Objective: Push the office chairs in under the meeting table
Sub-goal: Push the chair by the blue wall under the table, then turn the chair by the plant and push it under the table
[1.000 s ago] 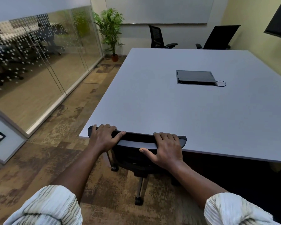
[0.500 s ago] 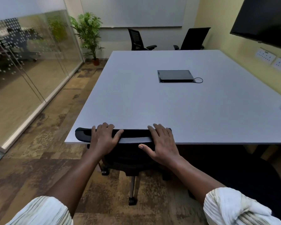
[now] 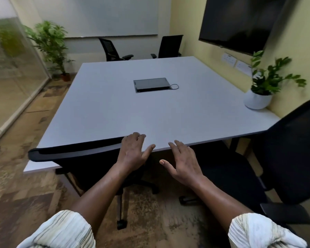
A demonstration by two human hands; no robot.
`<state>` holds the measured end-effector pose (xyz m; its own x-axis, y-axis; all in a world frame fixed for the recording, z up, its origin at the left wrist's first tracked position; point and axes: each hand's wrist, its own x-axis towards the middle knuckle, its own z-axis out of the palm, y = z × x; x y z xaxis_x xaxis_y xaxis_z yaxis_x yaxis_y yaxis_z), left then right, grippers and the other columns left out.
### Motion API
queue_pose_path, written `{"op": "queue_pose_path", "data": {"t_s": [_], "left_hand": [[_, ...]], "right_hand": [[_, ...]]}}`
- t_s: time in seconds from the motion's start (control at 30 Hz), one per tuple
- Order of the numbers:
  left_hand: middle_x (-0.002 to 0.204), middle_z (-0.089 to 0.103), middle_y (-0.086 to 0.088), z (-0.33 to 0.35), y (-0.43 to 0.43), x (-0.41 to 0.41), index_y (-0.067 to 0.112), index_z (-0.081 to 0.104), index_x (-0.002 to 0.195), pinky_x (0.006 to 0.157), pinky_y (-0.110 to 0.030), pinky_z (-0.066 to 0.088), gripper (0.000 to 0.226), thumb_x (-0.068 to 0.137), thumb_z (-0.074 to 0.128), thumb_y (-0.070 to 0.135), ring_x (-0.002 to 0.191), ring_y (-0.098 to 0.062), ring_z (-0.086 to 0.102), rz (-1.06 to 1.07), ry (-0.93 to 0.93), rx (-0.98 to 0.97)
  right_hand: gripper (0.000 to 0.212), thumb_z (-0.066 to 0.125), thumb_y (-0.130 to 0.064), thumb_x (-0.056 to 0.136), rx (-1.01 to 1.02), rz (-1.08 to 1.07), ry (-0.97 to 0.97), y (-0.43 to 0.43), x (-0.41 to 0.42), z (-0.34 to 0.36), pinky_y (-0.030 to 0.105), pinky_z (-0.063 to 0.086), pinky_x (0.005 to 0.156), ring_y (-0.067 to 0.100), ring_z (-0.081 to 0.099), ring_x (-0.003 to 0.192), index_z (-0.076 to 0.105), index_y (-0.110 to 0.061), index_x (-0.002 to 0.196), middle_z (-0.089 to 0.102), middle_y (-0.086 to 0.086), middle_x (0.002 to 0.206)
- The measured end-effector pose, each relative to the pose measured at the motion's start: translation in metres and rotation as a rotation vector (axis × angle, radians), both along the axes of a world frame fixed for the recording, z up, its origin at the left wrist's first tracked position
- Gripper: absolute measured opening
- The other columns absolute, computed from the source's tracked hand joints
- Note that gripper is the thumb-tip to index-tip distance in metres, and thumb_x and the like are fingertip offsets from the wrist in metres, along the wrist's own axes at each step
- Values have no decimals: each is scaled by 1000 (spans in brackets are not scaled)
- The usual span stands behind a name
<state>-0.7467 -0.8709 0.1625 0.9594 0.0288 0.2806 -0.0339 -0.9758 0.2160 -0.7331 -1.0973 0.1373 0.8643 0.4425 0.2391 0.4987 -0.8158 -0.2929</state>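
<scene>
A black office chair [image 3: 75, 153] stands tucked against the near edge of the grey meeting table [image 3: 150, 111], its backrest top touching the tabletop edge. My left hand [image 3: 134, 153] rests on the right end of that backrest, fingers loosely spread. My right hand [image 3: 182, 163] hovers open beside it, off the chair and holding nothing. A second black chair [image 3: 284, 154] stands pulled out at the near right corner, turned sideways. Two more black chairs [image 3: 111, 49] [image 3: 170, 46] stand at the table's far edge.
A dark flip-up cable box [image 3: 150, 84] with a cord sits in the table's middle. A white potted plant [image 3: 258, 99] stands on the table's right edge below a wall screen [image 3: 236, 22]. A glass wall [image 3: 11, 68] and tall floor plant [image 3: 52, 45] line the left.
My view has swung right, bringing the second chair into sight. My right hand has lifted off the backrest and opened. My left hand has slid to the backrest's right end.
</scene>
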Motion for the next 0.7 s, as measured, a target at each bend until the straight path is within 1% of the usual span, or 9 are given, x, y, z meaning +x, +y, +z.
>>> {"op": "queue_pose_path", "data": {"t_s": [0.07, 0.13, 0.27, 0.33, 0.53, 0.7], "left_hand": [[122, 63, -8, -9, -40, -4, 14, 60, 131, 98, -44, 44, 73, 94, 31, 69, 113, -27, 58, -18, 15, 3], [120, 63, -6, -21, -79, -10, 16, 61, 129, 97, -42, 44, 68, 95, 34, 69, 112, -26, 59, -21, 28, -14], [121, 60, -3, -38, -168, -19, 19, 58, 130, 101, -41, 41, 61, 96, 41, 67, 115, -23, 56, -43, 65, -77], [123, 59, -3, -42, -209, -22, 19, 57, 132, 104, -42, 40, 60, 97, 42, 65, 118, -23, 55, -61, 72, -102], [125, 58, -3, -48, -329, -20, 20, 56, 132, 105, -41, 39, 59, 97, 40, 66, 121, -23, 54, -144, 113, -147], [126, 57, -3, -58, -415, -2, 21, 54, 134, 106, -42, 39, 62, 97, 37, 68, 121, -24, 53, -215, 159, -152]], "right_hand": [[84, 34, -76, 95, 5, -16, 1, -38, -7, 1, 49, 32, 118, 29, 37, 145, 40, -14, 152, 42, 13, 155], [84, 33, -75, 95, 16, -26, 8, -74, -14, 1, 49, 33, 117, 29, 38, 145, 41, -13, 152, 42, 12, 154], [83, 36, -72, 97, -11, -50, 39, -157, -26, -3, 50, 23, 123, 27, 26, 152, 32, -16, 158, 33, 12, 162], [81, 37, -70, 98, -12, -71, 36, -196, -30, -3, 49, 21, 124, 26, 25, 152, 30, -17, 158, 32, 11, 163], [79, 41, -68, 98, -8, -195, 27, -309, -44, -2, 48, 22, 123, 26, 28, 151, 33, -17, 158, 35, 11, 161], [83, 34, -74, 96, 19, -320, 23, -396, -40, 0, 50, 29, 120, 28, 36, 147, 36, -16, 155, 42, 13, 156]]}}
